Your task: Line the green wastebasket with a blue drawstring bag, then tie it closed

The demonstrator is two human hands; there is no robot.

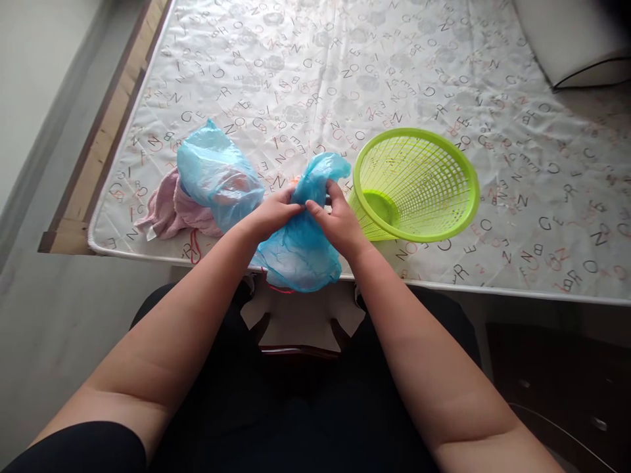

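Between my hands is a crumpled blue plastic bag (305, 253), its lower part hanging over the front edge of the mattress. My left hand (276, 211) pinches the gathered part of the bag from the left. My right hand (339, 220) grips it from the right, thumb in front. Beside my right hand, a lime-green mesh basket (468, 190) lies tilted, its opening facing up and right. A second blue plastic bag (211, 161) rests left of my left hand, partly over a pink cloth (167, 207). What that bag holds cannot be made out clearly.
A letter-printed cover (276, 79) wraps the mattress, with a wooden bed frame (118, 98) along the left. A white item with dark piping (572, 46) lies at the far right. Red string (194, 246) shows near the front edge. Below is a stool (300, 318) between my legs.
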